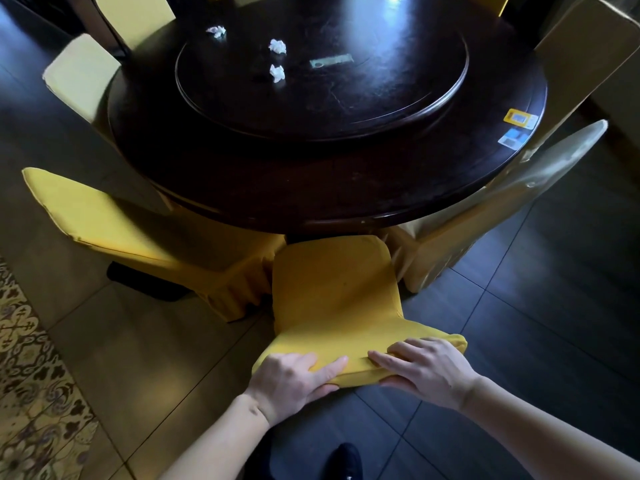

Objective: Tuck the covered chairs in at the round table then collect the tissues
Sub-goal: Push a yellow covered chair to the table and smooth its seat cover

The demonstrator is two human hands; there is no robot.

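Note:
A chair in a yellow cover (334, 296) stands straight in front of me, its seat partly under the near edge of the dark round table (311, 188). My left hand (294, 379) grips the top of its backrest, fingers over the front and thumb behind. My right hand (426, 370) holds the same top edge just to the right, thumb underneath. Three crumpled white tissues lie on the table: one (216, 31) at the far left, one (277, 46) and one (277, 73) on the turntable (433, 98).
More covered chairs ring the table: a yellow one (104, 220) at the left, a pale one (79, 74) behind it, a shiny pale one (485, 220) at the right. Cards (519, 119) lie on the table's right rim. A patterned rug (31, 375) lies at the left. My shoe (343, 462) is below.

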